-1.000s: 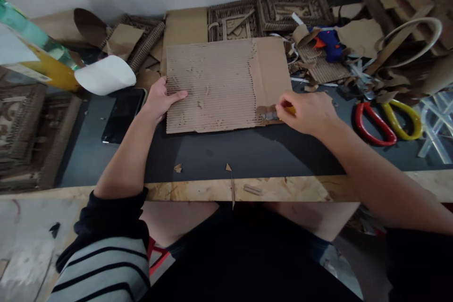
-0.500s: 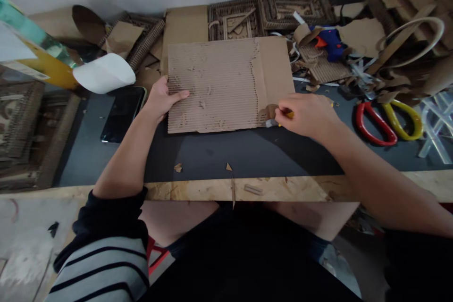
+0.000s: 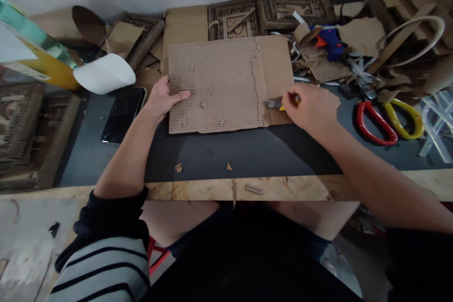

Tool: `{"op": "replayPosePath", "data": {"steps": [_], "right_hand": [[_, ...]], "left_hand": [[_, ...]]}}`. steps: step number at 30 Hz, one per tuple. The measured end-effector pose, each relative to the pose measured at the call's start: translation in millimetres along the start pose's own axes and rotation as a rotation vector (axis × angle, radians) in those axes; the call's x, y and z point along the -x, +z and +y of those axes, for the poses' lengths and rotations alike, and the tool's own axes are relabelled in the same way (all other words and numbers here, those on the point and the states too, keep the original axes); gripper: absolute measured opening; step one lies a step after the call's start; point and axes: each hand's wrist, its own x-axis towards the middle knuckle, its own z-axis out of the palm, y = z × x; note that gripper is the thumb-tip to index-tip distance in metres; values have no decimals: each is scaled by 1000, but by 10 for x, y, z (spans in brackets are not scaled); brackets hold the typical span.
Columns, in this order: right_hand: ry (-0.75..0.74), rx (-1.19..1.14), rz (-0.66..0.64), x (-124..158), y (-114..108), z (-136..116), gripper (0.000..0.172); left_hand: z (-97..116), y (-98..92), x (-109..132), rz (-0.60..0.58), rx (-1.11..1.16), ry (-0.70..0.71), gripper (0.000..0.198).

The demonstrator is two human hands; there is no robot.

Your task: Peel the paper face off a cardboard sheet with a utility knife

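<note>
A sheet of corrugated cardboard (image 3: pixel 219 85) lies on the dark mat, its ridges bare over most of its face. Smooth brown paper still covers a strip along its right side. My left hand (image 3: pixel 163 98) grips the sheet's left edge, thumb on top and fingers underneath. In my closed right hand (image 3: pixel 309 106) is a yellow utility knife (image 3: pixel 275 104). The knife's metal tip points left and meets the sheet near the border between ridges and smooth paper. Most of the handle is hidden by my fingers.
Red-and-yellow-handled scissors (image 3: pixel 377 122) and clear sticks (image 3: pixel 439 125) lie at the right. Behind them are a blue glue gun (image 3: pixel 331 42) and cardboard scraps. Cardboard trays (image 3: pixel 293 7) line the wall. A phone (image 3: pixel 122 115) and white paper roll (image 3: pixel 104 74) are at left.
My right hand and the knife have moved slightly up and to the right. The curled brown flap at the knife tip no longer shows. My left hand keeps its hold.
</note>
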Motion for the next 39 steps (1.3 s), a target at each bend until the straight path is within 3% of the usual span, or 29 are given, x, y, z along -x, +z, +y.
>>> {"op": "replayPosePath", "data": {"steps": [3,8,12,14,30,35,39], "right_hand": [[53,-10,75,-34,14,95,32],[-117,-89,151,-62,-17,146,35],[-502,-339,-144,-8,-11,20,37],[-587,-369,-236,35,11,-41,37],[-628,-86,-174,148,26,-249,42],[-472,-195,-104,139,102,-219,29],[-452,-354,-43,77,200,-125,19]], "left_hand": [[7,12,3,-2,17,-5,70],[22,19,9,-8,34,-18,70],[33,16,14,-9,24,-9,70],[35,16,16,-8,25,-10,68],[22,13,13,-16,19,-19,70],[22,6,8,-30,23,-19,67],[17,24,11,-12,77,-13,72]]}}
